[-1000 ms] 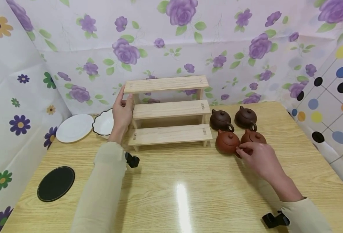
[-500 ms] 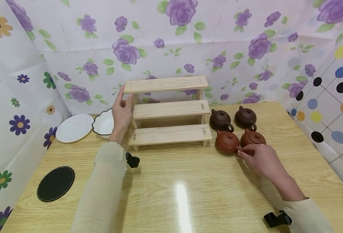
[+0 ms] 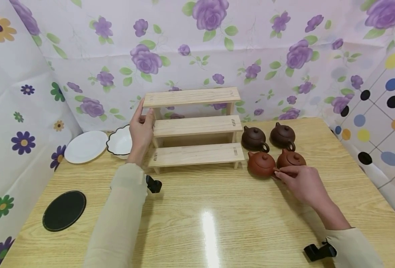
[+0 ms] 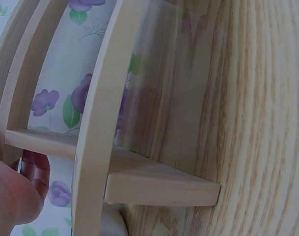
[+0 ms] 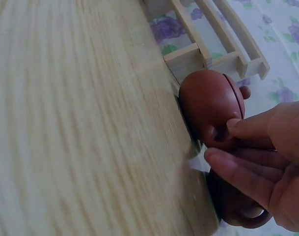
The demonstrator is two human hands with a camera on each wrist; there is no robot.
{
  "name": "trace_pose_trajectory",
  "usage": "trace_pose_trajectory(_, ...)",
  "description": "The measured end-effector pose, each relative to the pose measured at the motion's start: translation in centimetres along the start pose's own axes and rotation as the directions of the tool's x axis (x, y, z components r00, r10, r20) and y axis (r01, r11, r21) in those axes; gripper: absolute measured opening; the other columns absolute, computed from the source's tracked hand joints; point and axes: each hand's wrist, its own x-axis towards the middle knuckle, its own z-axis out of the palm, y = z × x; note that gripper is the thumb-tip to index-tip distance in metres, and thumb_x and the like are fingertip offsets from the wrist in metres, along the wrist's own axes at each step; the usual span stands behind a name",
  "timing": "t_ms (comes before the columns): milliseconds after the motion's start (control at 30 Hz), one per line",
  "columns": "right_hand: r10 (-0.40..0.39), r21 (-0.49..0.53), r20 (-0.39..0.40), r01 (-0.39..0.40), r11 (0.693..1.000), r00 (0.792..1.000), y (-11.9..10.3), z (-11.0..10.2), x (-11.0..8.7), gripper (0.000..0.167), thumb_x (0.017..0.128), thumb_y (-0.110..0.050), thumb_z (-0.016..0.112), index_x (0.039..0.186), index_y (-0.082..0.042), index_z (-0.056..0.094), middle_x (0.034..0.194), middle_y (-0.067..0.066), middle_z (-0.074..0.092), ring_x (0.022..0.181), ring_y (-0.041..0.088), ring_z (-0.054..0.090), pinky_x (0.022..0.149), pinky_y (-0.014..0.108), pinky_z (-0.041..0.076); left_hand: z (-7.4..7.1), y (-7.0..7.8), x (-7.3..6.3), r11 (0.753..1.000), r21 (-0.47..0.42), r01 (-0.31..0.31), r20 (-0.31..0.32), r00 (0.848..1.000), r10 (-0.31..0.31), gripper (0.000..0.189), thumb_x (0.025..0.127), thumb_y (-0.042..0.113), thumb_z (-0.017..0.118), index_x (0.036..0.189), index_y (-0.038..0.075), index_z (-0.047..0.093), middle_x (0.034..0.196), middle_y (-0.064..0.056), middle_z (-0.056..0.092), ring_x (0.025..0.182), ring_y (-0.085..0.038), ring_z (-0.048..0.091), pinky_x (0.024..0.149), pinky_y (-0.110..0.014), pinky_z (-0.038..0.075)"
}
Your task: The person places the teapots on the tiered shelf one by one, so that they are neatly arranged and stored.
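Observation:
A three-tier wooden shelf [image 3: 197, 125] stands at the back of the table. My left hand [image 3: 141, 128] grips its left end, with fingers behind the upright in the left wrist view, where the hand [image 4: 21, 187] is partly cut off. To the right of the shelf is a red-brown teapot [image 3: 262, 163]. My right hand [image 3: 301, 182] pinches this pot's handle between thumb and fingers; in the right wrist view the thumb covers part of the handle of the teapot [image 5: 208, 101]. Behind that hand sits a second red-brown teapot [image 3: 291, 158], partly hidden.
Two dark brown teapots, one nearer the shelf [image 3: 253, 138] and one farther right [image 3: 283, 134], stand behind the red-brown pair. A white plate [image 3: 86, 147] and a scalloped bowl [image 3: 119, 141] are at the left, with a black round disc [image 3: 65, 210] in front. Patterned cloth surrounds the table.
My right hand has taken a pinch on the red-brown teapot's handle, and the pot has turned slightly, its spout shifting a little left. My left hand stays on the shelf.

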Motion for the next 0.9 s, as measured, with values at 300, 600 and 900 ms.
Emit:
trace_pose_trajectory(300, 0.089, 0.102, 0.006, -0.089, 0.991, 0.996, 0.3, -0.2, 0.1, 0.021, 0.100, -0.024, 0.076, 0.108, -0.007, 0.085, 0.102, 0.013, 0.082, 0.102, 0.034, 0.075, 0.068, 0.016, 0.051, -0.1, -0.2, 0.1, 1.000, -0.030, 0.010, -0.006, 1.000, -0.010, 0.055, 0.109, 0.041, 0.058, 0.161, 0.040, 0.043, 0.086, 0.008, 0.056, 0.072, -0.005, 0.050, 0.061, -0.017, 0.045)
trace_pose_trajectory(600, 0.096, 0.134, 0.031, -0.100, 0.986, 0.995, 1.0, -1.6, -0.1, 0.025, 0.099, -0.033, 0.077, 0.109, -0.012, 0.086, 0.100, 0.009, 0.082, 0.086, 0.004, 0.073, 0.071, 0.015, 0.051, -0.4, -0.1, 0.3, 0.997, -0.060, 0.051, -0.012, 0.999, -0.052, 0.051, 0.106, 0.039, 0.066, 0.155, 0.041, 0.051, 0.087, 0.010, 0.059, 0.077, -0.006, 0.053, 0.065, -0.019, 0.046)
trace_pose_trajectory(900, 0.082, 0.294, 0.110, -0.111, 0.949, 0.991, 0.8, -3.0, -0.2, 0.031, 0.103, -0.023, 0.072, 0.121, 0.001, 0.079, 0.110, 0.023, 0.078, 0.080, 0.009, 0.079, 0.072, 0.021, 0.061, -0.8, 0.0, 0.1, 1.000, -0.004, -0.022, -0.072, 0.997, 0.022, 0.047, 0.102, 0.038, 0.071, 0.148, 0.039, 0.061, 0.089, 0.011, 0.062, 0.083, -0.006, 0.056, 0.062, -0.019, 0.045)
